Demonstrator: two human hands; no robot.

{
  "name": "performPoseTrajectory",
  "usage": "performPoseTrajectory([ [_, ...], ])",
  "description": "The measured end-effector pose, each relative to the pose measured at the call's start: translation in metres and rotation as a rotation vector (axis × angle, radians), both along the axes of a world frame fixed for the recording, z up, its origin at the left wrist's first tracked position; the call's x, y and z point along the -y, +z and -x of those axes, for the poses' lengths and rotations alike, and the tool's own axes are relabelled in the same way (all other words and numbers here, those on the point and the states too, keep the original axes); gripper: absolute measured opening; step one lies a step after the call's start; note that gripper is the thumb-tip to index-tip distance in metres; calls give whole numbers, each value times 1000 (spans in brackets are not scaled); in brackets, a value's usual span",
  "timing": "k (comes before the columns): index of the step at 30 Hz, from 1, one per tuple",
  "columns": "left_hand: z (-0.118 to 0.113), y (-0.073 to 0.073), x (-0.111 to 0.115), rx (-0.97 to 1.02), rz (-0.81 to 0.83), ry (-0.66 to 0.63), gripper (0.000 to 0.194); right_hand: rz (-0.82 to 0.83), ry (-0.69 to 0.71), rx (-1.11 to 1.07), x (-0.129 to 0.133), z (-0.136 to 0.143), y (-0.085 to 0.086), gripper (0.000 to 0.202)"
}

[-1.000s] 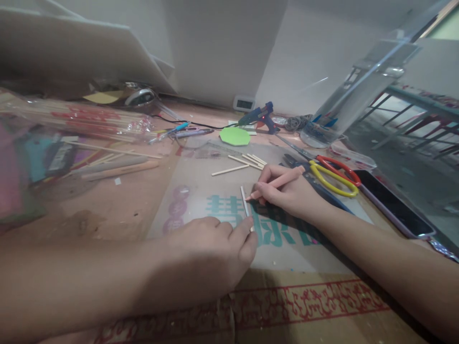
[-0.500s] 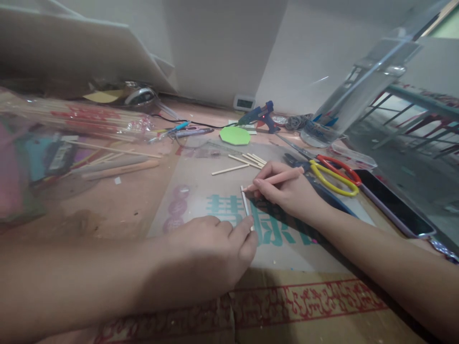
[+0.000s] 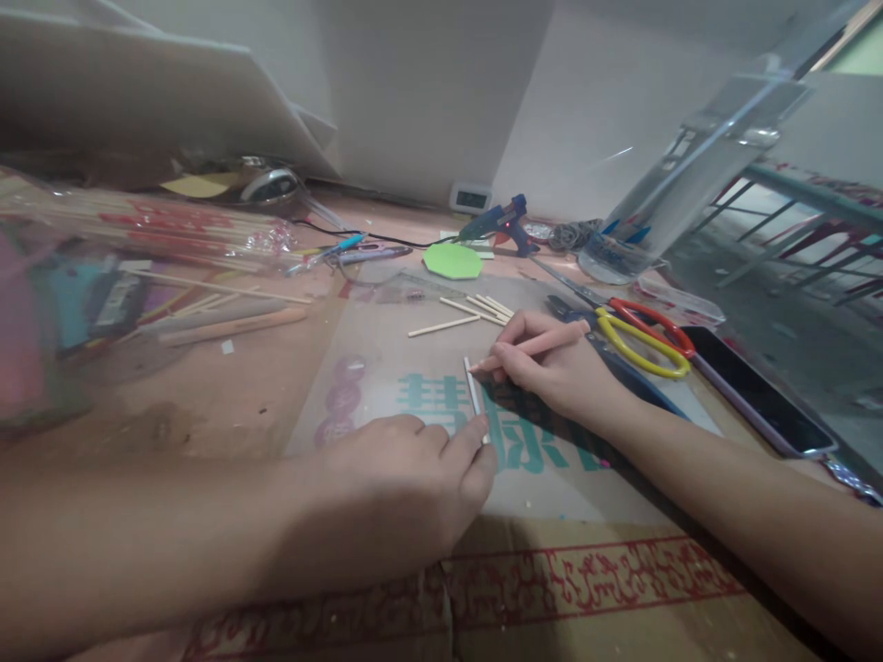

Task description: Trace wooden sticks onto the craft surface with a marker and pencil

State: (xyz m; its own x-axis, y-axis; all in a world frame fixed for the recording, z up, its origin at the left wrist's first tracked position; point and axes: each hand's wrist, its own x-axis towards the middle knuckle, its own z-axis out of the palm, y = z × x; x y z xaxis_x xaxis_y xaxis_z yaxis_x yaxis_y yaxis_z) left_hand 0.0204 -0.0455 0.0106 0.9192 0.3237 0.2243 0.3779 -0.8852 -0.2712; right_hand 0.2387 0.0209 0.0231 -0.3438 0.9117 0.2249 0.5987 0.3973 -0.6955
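Note:
My left hand point(image 3: 407, 478) is closed, its fingertips pinching the near end of a short, pale wooden stick point(image 3: 472, 388) against the work surface. A pink pen point(image 3: 552, 339) is gripped in my right hand point(image 3: 552, 372), with its tip at the stick's upper part. Whether the tip touches the stick is hard to tell. Both hands work over a translucent plastic sheet point(image 3: 386, 368) with green printed characters. Several cut sticks point(image 3: 443, 326) lie just beyond my right hand, partly hidden by it.
Scissors with red and yellow handles point(image 3: 645, 359) and a phone point(image 3: 759, 391) lie at the right. A blue glue gun point(image 3: 507, 223) rests behind a green paper octagon point(image 3: 452, 261). Bagged skewers point(image 3: 172, 230) lie left; a clear container point(image 3: 613, 253) stands back right.
The pen tip and my right hand have shifted very slightly right and down along the stick. The left hand still holds the stick in nearly the same place.

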Motion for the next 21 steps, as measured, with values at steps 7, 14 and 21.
performPoseTrajectory([
  [7,0,0,-1,3,9,-9,32,84,56,-17,1,-1,2,21],
  [14,0,-1,-1,43,-8,-11,32,104,85,-67,-1,-2,1,19],
  [21,0,-1,0,40,-28,-6,33,140,143,-77,2,-4,2,19],
])
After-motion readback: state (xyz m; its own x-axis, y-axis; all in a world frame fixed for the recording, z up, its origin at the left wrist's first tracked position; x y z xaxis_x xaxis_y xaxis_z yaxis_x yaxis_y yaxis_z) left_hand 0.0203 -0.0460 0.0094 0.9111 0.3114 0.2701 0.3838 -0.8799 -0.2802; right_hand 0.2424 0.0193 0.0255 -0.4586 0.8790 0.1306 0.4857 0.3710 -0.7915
